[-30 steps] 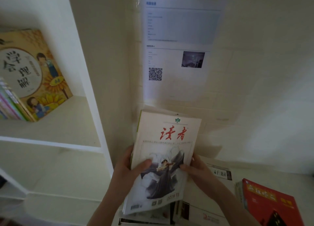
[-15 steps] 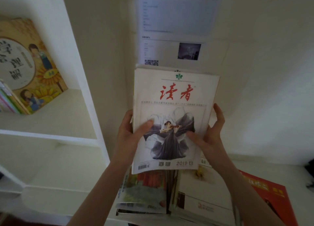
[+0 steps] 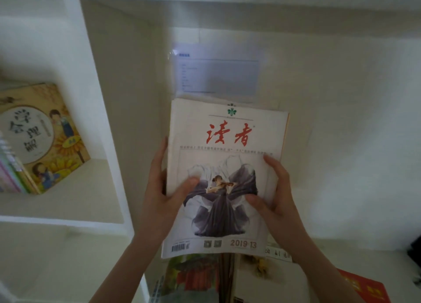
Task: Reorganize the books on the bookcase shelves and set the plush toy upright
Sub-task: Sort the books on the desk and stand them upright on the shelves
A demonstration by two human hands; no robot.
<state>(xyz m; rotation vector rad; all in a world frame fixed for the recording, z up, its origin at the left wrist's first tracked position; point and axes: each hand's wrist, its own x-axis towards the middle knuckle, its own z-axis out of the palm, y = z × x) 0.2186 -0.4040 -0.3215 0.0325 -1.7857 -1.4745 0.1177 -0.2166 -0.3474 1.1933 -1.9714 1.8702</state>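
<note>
**A:** From the head camera, where are the magazines?

**B:** The magazines (image 3: 225,166) are held up in front of the open right bay of the bookcase (image 3: 107,120), cover toward the camera, a thin stack rather than one issue. The left hand (image 3: 159,200) clamps the left edge, thumb on the cover and fingers (image 3: 160,159) behind. The right hand (image 3: 279,198) grips the right edge the same way.

**A:** How far along would you say?

**B:** Early to middle, I'd judge. On the left shelf a picture book (image 3: 45,138) leans tilted against a row of thin spines, not straight. Below the hands, loose books (image 3: 193,277) lie flat in an untidy pile, with a red book (image 3: 364,286) off to the right. All of that looks yet to be sorted. The plush toy isn't in view, so I can't tell whether it stands.

**A:** And the surroundings?

**B:** White painted shelves, dim light, a pale back wall with a printed sheet (image 3: 216,75) stuck on it above the magazines.
</note>
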